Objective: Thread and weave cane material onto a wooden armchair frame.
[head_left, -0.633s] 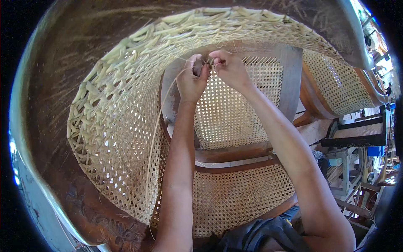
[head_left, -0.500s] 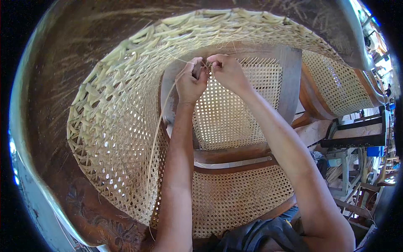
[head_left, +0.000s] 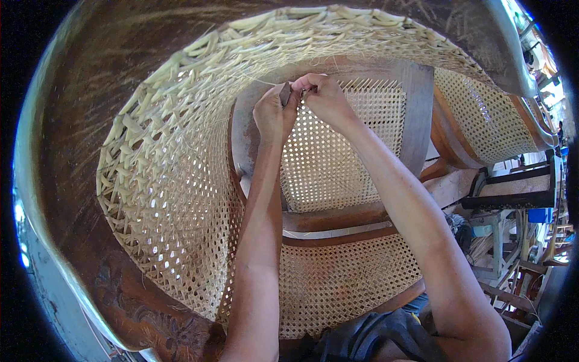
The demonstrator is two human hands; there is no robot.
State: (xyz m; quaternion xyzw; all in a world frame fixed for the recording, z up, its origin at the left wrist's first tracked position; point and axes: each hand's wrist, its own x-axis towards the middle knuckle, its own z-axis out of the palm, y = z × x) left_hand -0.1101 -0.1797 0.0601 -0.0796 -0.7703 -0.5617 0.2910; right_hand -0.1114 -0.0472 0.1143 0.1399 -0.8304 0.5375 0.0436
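Observation:
My left hand (head_left: 274,114) and my right hand (head_left: 329,104) meet at the far edge of a woven cane panel (head_left: 329,157) set in a wooden frame (head_left: 413,127). Both are closed, fingertips pinched close together. A small dark flat piece (head_left: 286,95) shows between the left thumb and fingers; its kind is unclear. One thin pale cane strand (head_left: 258,79) runs to the left fingertips from the left. What the right fingers pinch is hidden. Short cane ends (head_left: 371,83) stick up along the panel's far edge, right of my hands.
A large curved woven cane surface (head_left: 163,175) in a dark carved wooden frame (head_left: 66,151) wraps around the left and top. Lower cane weaving (head_left: 350,283) lies below my arms. Another cane panel (head_left: 482,120) stands right, with a black-framed piece (head_left: 512,187) and a blue box (head_left: 539,215) beyond.
The long cane strand that hung from my left hand down along my forearm is gone from view. My hands have drawn slightly closer together, and the view has shifted a little.

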